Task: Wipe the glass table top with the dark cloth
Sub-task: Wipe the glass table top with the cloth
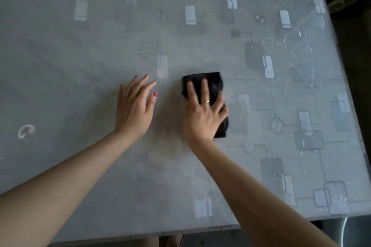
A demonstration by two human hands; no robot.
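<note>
A glass table top with a pale pattern of rectangles and squares fills the view. A folded dark cloth lies on it a little right of the middle. My right hand presses flat on the cloth with fingers spread, covering its lower left part. My left hand rests flat on the bare glass just left of the cloth, fingers apart, holding nothing.
Water droplets and streaks mark the right side of the glass. A faint ring mark sits at the left. The table's right edge and near edge are in view, with dark floor beyond.
</note>
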